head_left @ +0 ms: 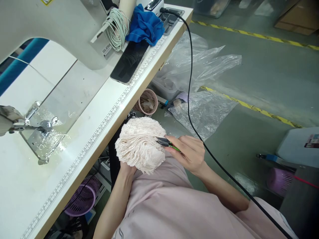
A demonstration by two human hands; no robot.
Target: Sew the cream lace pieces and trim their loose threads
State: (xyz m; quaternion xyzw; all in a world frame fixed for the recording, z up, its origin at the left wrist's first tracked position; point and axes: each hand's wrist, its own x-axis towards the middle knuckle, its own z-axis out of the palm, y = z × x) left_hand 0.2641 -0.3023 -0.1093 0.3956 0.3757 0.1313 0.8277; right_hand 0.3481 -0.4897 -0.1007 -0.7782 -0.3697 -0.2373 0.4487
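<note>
A thick, rounded bundle of cream lace fabric point(139, 144), its many layers folded together with ragged edges, is held above my lap. My left hand point(127, 168) supports it from below; the fingers are hidden behind the lace. In my right hand point(190, 151) is a pair of thread snips point(163, 141) with dark blades and a green handle. The fingers are wrapped round the handle, and the blade tips lie against the right side of the bundle.
A sewing machine point(67, 26) stands on the white table point(99, 132) at left, with a phone point(129, 61), blue cloth point(146, 25) and coiled cord point(117, 30). A black cable point(190, 83) hangs past my right arm. Baskets point(149, 101) and plastic bags point(206, 109) are below.
</note>
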